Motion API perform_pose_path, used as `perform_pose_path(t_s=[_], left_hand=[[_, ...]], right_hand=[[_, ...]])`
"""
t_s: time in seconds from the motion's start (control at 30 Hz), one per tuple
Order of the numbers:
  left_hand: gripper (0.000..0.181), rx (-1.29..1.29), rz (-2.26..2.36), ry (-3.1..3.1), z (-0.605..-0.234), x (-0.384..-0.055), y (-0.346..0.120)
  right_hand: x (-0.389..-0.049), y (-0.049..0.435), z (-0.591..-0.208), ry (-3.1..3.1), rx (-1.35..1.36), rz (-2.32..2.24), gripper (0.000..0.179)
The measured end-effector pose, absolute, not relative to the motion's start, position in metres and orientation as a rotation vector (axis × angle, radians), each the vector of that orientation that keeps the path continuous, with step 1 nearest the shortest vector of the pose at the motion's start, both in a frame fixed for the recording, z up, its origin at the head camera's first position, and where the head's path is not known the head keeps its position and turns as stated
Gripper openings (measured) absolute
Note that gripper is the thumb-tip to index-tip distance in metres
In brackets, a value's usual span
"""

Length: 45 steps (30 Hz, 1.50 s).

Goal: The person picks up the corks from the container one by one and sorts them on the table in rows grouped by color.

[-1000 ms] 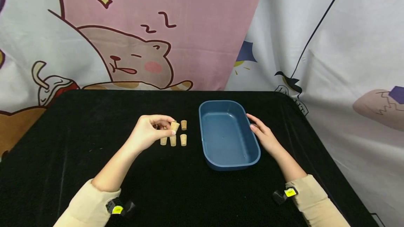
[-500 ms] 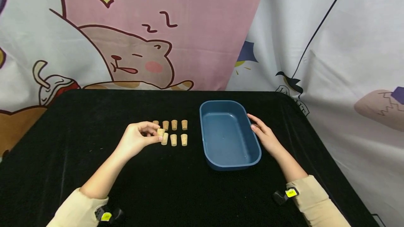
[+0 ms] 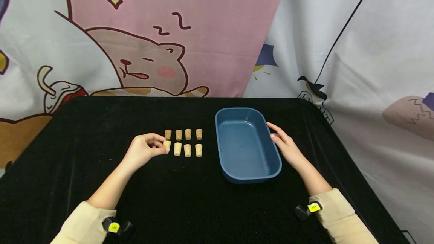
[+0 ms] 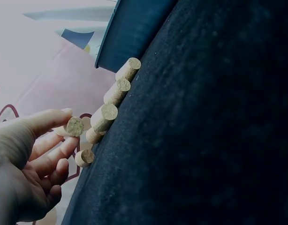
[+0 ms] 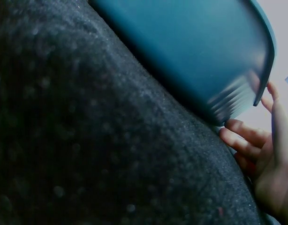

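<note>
My left hand (image 3: 145,150) pinches a tapered cork stopper (image 4: 75,126) between thumb and fingertips, at the left end of the front row of corks. Its wide end faces the left wrist camera. To its right in that row stand more corks, the nearest one (image 3: 177,149) a small gap away. Behind them runs a back row of several corks, such as the leftmost cork (image 3: 167,134), just beyond my fingertips. A blue plastic basin (image 3: 245,179) sits right of the corks, nothing inside. My right hand (image 3: 286,147) rests its fingers against the basin's right side, thumb by the rim.
A black cloth (image 3: 190,206) covers the table under everything. Behind its far edge hangs a printed curtain (image 3: 217,40) with a sleeping cartoon bear. Both sleeves carry a small black wrist camera (image 3: 113,226).
My left hand has moved left and down with the cork, from over the rows to the front row's left end. The right hand stays at the basin.
</note>
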State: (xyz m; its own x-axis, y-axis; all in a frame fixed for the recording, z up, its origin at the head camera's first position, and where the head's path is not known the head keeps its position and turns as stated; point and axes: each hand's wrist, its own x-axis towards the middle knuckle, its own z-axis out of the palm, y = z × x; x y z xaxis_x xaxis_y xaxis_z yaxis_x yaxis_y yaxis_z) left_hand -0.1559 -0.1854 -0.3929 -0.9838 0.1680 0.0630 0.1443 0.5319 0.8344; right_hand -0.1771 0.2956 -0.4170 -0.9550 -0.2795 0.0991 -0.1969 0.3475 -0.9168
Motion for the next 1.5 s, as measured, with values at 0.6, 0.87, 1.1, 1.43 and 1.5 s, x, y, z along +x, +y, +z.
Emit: perform_pose_path(t_s=[0.6, 0.87, 1.1, 1.43, 1.5], left_hand=[[0.028, 0.188, 1.46, 2.76, -0.414, -0.161, -0.184], [0.027, 0.187, 1.37, 2.854, -0.413, -0.16, -0.179], [0.028, 0.149, 1.281, 2.908, -0.413, -0.16, -0.179], [0.03, 0.158, 1.243, 2.922, -0.413, -0.161, -0.179], [0.031, 0.167, 1.251, 2.92, -0.413, -0.16, -0.18]], right_hand=[[-0.178, 0.295, -0.416, 2.532, -0.436, -1.684, 0.05], [-0.178, 0.295, -0.415, 2.557, -0.452, -1.671, 0.049], [-0.178, 0.295, -0.415, 2.55, -0.446, -1.669, 0.05], [-0.179, 0.295, -0.418, 2.529, -0.437, -1.691, 0.05], [-0.179, 0.295, -0.419, 2.524, -0.443, -1.697, 0.05]])
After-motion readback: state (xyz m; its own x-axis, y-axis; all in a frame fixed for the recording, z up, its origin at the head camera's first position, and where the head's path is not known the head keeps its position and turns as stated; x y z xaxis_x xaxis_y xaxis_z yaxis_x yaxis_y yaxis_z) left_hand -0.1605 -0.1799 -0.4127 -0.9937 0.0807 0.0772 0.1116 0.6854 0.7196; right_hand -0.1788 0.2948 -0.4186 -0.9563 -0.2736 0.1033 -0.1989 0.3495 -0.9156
